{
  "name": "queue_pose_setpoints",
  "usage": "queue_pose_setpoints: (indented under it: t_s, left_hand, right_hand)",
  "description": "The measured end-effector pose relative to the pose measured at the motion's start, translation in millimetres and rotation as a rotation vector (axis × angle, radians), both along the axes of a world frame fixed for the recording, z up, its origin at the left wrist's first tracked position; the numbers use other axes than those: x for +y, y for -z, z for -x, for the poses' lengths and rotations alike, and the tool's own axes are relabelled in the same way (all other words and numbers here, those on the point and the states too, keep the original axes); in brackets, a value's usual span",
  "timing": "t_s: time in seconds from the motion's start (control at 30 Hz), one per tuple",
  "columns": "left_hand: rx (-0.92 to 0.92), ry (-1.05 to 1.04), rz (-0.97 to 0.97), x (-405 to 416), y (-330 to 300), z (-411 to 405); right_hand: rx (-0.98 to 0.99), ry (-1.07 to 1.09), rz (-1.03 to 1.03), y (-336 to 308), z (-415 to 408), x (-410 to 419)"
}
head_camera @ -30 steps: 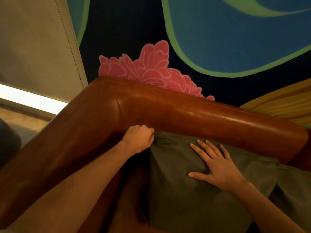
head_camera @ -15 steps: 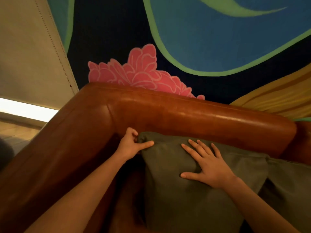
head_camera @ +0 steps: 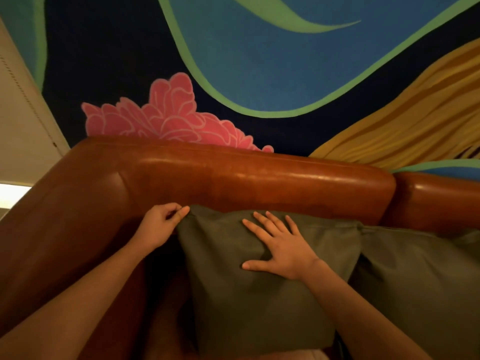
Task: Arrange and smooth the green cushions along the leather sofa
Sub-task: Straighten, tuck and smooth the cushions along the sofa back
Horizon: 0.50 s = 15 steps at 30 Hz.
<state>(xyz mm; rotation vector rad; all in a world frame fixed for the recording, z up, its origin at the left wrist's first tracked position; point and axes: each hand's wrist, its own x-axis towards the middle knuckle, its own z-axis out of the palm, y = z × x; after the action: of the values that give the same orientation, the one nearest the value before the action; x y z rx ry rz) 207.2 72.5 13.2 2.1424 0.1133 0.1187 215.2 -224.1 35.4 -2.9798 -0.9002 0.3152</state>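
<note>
— Leaning against the backrest of the leather sofa [head_camera: 259, 175], is that green cushion [head_camera: 246, 294] standing up?

— Yes, propped on its lower edge in the sofa's left corner, top edge touching the backrest, face tilted up toward the camera. Its long axis looks to run from the seat up to the backrest, though the wide lens bends things.

— And the hands?

— The left hand [head_camera: 159, 226] pinches the cushion's upper left corner between thumb and curled fingers, a narrow grip closed on the fabric. The right hand [head_camera: 280, 246] lies flat on the cushion's face, fingers spread wide and pointing up toward the backrest, gripping nothing.

— Anything beside it?

— A second green cushion [head_camera: 420, 276] just to the right, its left edge tucked behind the first.

— What differs from half a second ago?

— Little. The left hand has kept its pinch on the same corner, and the right palm has stayed pressed flat. The view has shifted, so more of the wall mural [head_camera: 259, 61] and the next sofa section show.
</note>
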Motion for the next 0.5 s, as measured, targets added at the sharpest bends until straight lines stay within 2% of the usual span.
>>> queue_pose_setpoints:
  t_s: [0.07, 0.17, 0.37, 0.5]
  left_hand:
    - [-0.062, 0.001, -0.116, -3.4, -2.5, 3.8]
    - [-0.105, -0.056, -0.180, -7.7, 0.2, 9.6]
    - [-0.122, -0.258, 0.016, -18.5, 11.7, 17.9]
    - [-0.140, -0.288, -0.085, -23.6, 3.2, 20.7]
  right_hand:
    - [0.003, 0.005, 0.009, -1.9, 2.0, 0.0]
    - [0.014, 0.008, 0.035, -3.2, 4.3, 2.0]
    - [-0.031, -0.007, 0.040, -1.6, 15.3, -0.9]
    - [-0.038, -0.025, 0.034, -3.9, 21.8, -11.2]
